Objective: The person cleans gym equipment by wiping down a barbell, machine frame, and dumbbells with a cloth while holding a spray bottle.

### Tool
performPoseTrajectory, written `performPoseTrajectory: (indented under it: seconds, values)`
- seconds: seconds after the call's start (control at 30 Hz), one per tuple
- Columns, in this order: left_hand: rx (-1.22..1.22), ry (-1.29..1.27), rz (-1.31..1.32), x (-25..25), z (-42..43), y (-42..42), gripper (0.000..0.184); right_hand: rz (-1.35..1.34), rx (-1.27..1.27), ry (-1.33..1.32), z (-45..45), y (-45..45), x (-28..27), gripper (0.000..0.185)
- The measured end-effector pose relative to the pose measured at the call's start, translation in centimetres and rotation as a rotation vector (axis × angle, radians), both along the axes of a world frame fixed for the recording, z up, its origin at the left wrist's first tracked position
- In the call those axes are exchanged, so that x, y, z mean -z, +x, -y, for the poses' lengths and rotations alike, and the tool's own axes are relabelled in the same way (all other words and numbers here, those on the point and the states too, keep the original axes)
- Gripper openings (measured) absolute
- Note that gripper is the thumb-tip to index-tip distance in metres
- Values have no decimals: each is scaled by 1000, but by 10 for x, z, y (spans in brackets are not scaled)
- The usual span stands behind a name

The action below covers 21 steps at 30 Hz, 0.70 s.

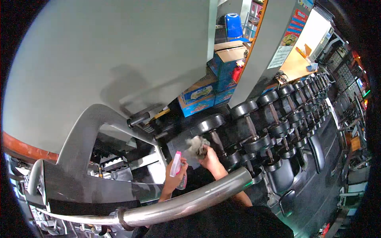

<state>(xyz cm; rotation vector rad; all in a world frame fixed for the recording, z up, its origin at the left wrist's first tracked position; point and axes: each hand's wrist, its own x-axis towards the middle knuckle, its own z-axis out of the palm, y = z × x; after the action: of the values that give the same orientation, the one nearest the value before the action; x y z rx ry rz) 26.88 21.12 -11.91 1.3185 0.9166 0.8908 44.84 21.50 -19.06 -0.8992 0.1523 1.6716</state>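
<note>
My left hand (174, 179) is wrapped round a spray bottle (176, 164) with a white and pink head; its lower part shows below my fingers. To its right, my right hand (210, 160) grips a crumpled greyish cloth (197, 146), slightly blurred. The cloth is close to the near end of a dumbbell rack, beside a dumbbell (214, 133) with dark round heads. Whether it touches the rack surface I cannot tell. A thick curved metal bar (190, 200) crosses in front of my forearms and hides part of them.
Several dumbbells (272, 113) line the rack toward the right. A grey machine frame (75, 162) stands at left, by a pale wall (119, 47). Blue cartons (200, 97) are stacked behind the rack, next to a grey pillar (262, 51). A bench (279, 174) stands at right.
</note>
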Motion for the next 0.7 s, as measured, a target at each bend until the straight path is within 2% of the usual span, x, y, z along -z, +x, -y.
performPoseTrajectory:
  seconds: [0.07,0.1,0.13,0.2,0.33,0.4,0.5,0.6,0.67,0.7]
  values:
    - [-6,-54,-12,1,4,-4,18,-26,379,23,-19,2,31,27]
    - [-23,-79,16,4,6,-4,19,18,464,51,-31,8,56,25]
    - [-27,-79,17,8,8,-6,19,18,460,52,-35,11,54,25]
    - [-31,-212,73,16,11,-7,20,-39,280,92,-42,17,47,22]
    - [-6,-192,28,16,12,-4,22,-163,239,17,-44,35,33,20]
    - [-6,-60,-26,11,11,1,22,-190,229,58,-34,47,21,20]
    - [29,-68,0,3,12,5,22,-437,355,204,-11,61,-7,22]
    - [34,-53,-23,7,14,7,22,-262,309,251,11,86,-34,20]
    - [43,-143,6,7,14,7,22,-122,570,297,9,95,-31,22]
    - [53,-231,34,7,14,7,22,-167,688,285,11,106,-31,20]
